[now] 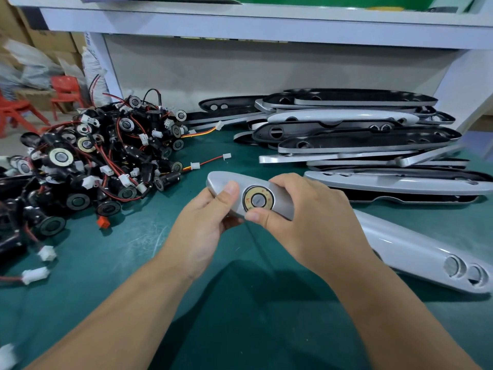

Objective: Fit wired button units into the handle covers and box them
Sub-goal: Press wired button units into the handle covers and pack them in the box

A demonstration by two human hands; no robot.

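both hands grip one silver handle cover [283, 204] over the middle of the green bench [112, 276]: the left hand [202, 222] pinches its left end, the right hand [309, 217] wraps its middle. a gold-ringed button unit [257, 200] sits in the cover's hole, seemingly seated. much appears left to do: a tangled pile of wired units [88, 161] lies far left, a stack of unfilled covers [346, 134] far right, another cover [416, 252] near right. no packing box shows. a white shelf [240, 25] spans overhead; red chairs [64, 89] and cartons [50, 41] stand beyond.
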